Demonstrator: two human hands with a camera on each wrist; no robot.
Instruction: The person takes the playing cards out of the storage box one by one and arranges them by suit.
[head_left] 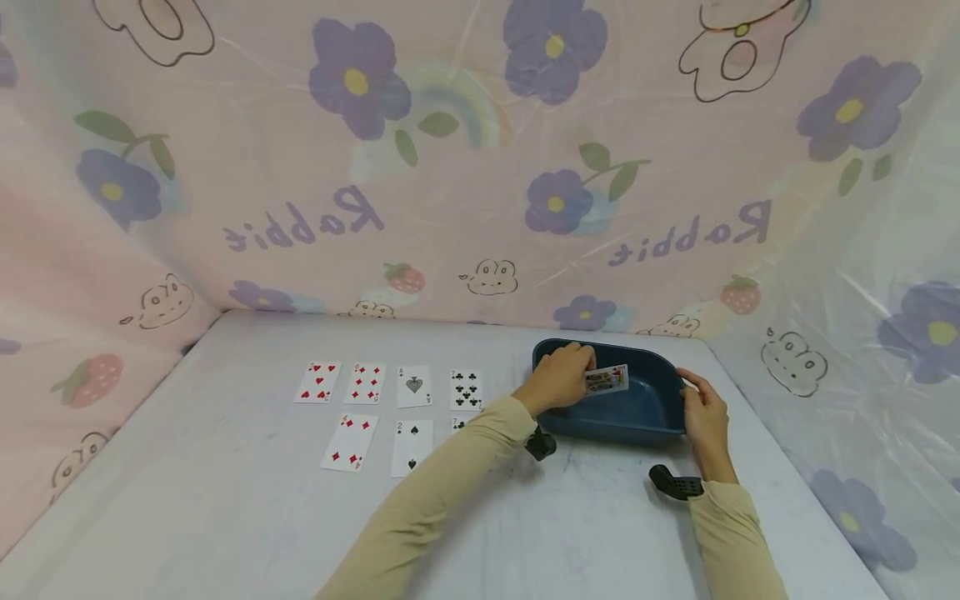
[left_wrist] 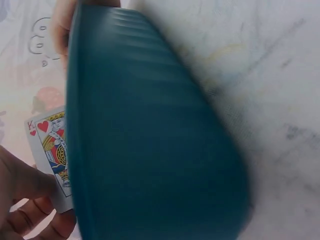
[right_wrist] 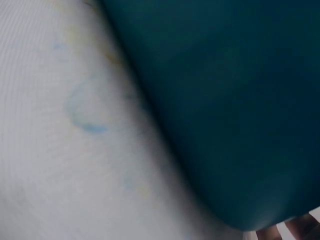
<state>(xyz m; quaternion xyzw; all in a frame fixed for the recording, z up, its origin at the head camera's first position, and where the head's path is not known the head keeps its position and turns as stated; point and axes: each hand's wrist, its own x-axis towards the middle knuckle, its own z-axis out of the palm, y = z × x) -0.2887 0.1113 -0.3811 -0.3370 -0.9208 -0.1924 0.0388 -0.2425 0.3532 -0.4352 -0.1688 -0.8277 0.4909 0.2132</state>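
A king of hearts playing card (head_left: pixel 607 381) is pinched between the thumb and fingers of my left hand (head_left: pixel 562 379), over the inside of a dark blue basin (head_left: pixel 600 427). The left wrist view shows the card's face (left_wrist: pixel 47 145) beside the basin's rim, which covers part of it. At the basin's right end, my right hand (head_left: pixel 705 412) grips the rim. The right wrist view catches only its fingertips (right_wrist: pixel 300 227) below the basin wall (right_wrist: pixel 215 100).
Left of the basin, face-up cards lie in two rows, among them an ace of spades (head_left: pixel 414 386) and a two of spades (head_left: pixel 412 447). My left sleeve (head_left: pixel 442 483) partly covers a lower club card (head_left: pixel 459 424). A printed curtain (head_left: pixel 450 183) borders the white table (head_left: pixel 225 500).
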